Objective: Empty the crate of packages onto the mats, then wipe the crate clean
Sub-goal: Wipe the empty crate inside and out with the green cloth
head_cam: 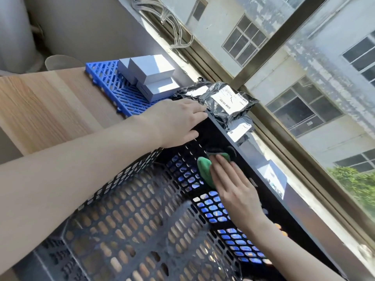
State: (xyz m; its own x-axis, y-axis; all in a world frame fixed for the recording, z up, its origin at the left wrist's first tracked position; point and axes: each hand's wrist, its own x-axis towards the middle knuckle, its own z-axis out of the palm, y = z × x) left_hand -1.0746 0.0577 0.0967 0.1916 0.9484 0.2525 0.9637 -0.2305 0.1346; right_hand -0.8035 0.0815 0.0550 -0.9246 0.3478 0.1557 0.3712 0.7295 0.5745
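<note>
Crate point(142, 230) cut off by the bottom edge; near corners unseen. Cloth point(205, 169) largely covered by the right hand point(233, 189). Left hand point(176, 122) fingertips hidden over the crate's far rim. Mat point(113, 86) partly hidden under boxes point(150, 74) and bags point(219, 102). Bag labels too small to be read. Both forearms cropped by the frame edges.

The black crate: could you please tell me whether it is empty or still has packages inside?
Empty, as far as shown: the crate holds only the right hand pressing a green cloth.
</note>
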